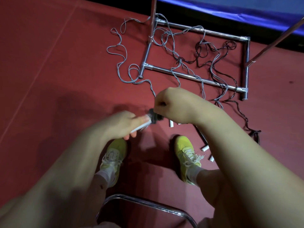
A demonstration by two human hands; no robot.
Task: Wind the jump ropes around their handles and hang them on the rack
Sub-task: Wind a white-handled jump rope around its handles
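A person sits looking down at their own bare arms, knees and feet over a dark red floor point(49, 63).

The left hand point(122, 124) is curled around a white handle point(141, 126), gripping it so the handle's far end points toward the right hand. Motion blur softens this hand and the handle.

The right hand point(171, 104) sits just beyond and to the right of the left, its fingers bunched and pinching a grey rope point(121, 51). Between the two hands, a dark blurred clump point(153, 116) surrounds the tip of the handle; whether it is wound rope cannot be told.

From the right hand's pinch, the grey rope runs away across the floor in loose loops, beyond both hands, and crosses the metal base of a rack point(189, 76). A black rope point(213, 51) lies tangled with it inside that frame and trails back along the floor to the outside of the right forearm.

Under the right wrist and beside the forearm, several other white handle ends point(171, 123) lie on the floor.

Below the hands are two yellow shoes point(185, 152). A curved chrome chair bar point(148, 203) sits nearest the viewer, and a blue mat point(246, 12) edges the floor beyond the rack.
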